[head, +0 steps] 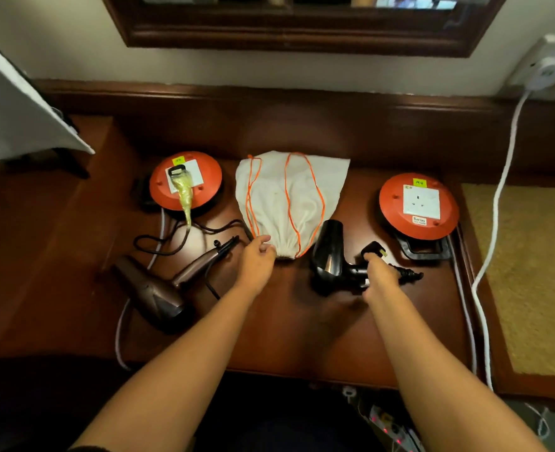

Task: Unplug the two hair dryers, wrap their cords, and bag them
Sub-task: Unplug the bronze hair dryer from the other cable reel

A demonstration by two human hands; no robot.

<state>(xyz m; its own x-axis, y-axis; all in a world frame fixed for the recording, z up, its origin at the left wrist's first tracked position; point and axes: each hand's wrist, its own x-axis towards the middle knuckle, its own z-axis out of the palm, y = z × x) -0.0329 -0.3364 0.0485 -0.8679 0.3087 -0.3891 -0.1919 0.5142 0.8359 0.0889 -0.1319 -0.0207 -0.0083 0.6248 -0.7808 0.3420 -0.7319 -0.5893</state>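
Note:
A white drawstring bag (297, 194) with orange cords lies flat on the wooden desk (285, 321). My left hand (256, 259) pinches the bag's gathered near edge. My right hand (378, 270) grips the handle of a black hair dryer (330, 252), its cord wrapped and its plug (375, 251) sticking up by my fingers. A brown hair dryer (158, 288) lies at the left. Its dark cord (184, 236) runs loose to a plug (179, 172) seated in the left orange socket reel (186, 181).
A second orange socket reel (419, 207) stands at the right with its socket bare. A white cable (498, 197) hangs from a wall adapter (550, 68) down the desk's right side. A mirror frame (295, 31) sits above; a white lampshade (15, 119) is at far left.

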